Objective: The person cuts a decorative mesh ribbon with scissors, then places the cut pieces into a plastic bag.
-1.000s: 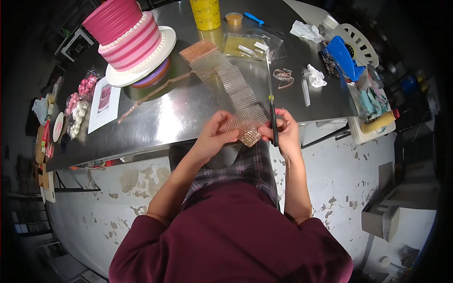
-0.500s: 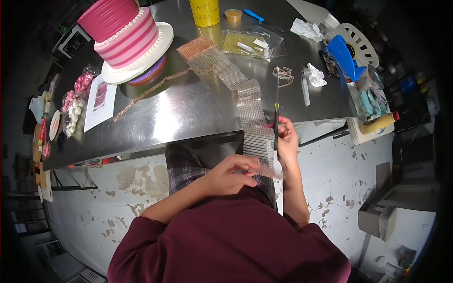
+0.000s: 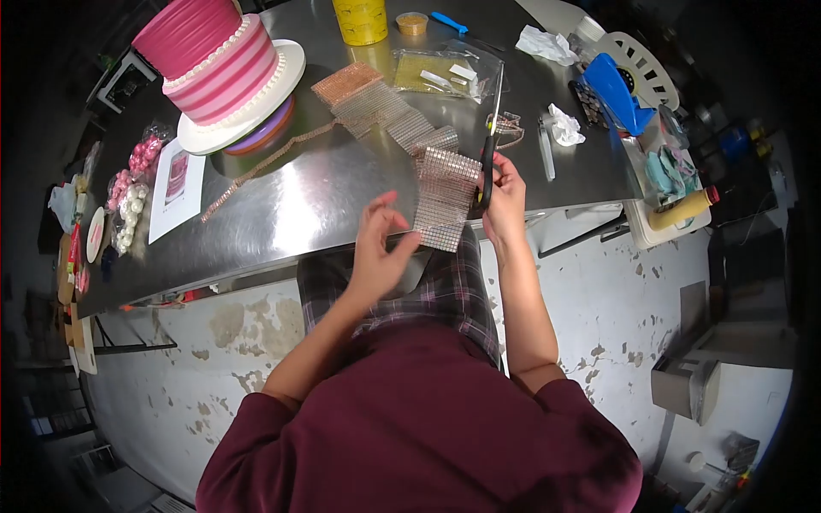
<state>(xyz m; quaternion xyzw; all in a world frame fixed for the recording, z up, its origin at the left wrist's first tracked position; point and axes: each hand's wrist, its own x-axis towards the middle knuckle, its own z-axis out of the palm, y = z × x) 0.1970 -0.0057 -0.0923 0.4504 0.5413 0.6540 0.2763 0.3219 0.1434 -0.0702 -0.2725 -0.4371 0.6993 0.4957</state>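
Observation:
A wide rhinestone mesh ribbon (image 3: 446,201) runs across the metal table and hangs over its front edge. Its far end is a copper-toned patch. My left hand (image 3: 380,248) is beside the hanging end, fingers spread and thumb tip right at the ribbon's lower left edge. Black-handled scissors (image 3: 488,158) are in my right hand (image 3: 506,201), blades pointing away from me, next to the ribbon's right edge. A thin strip of the same rhinestones (image 3: 265,169) trails left over the table from the ribbon.
A pink tiered cake (image 3: 218,73) stands on a turntable at the back left, with a printed photo (image 3: 177,190) beside it. Bagged pearl balls (image 3: 132,205) lie farther left. A yellow tub (image 3: 361,21), gold mesh packet (image 3: 436,73) and blue scoop (image 3: 617,94) are farther back.
Both hands have moved up and away from my body, bringing the ribbon's near end up to the table edge. My left fingers have spread from their bent grip at the ribbon.

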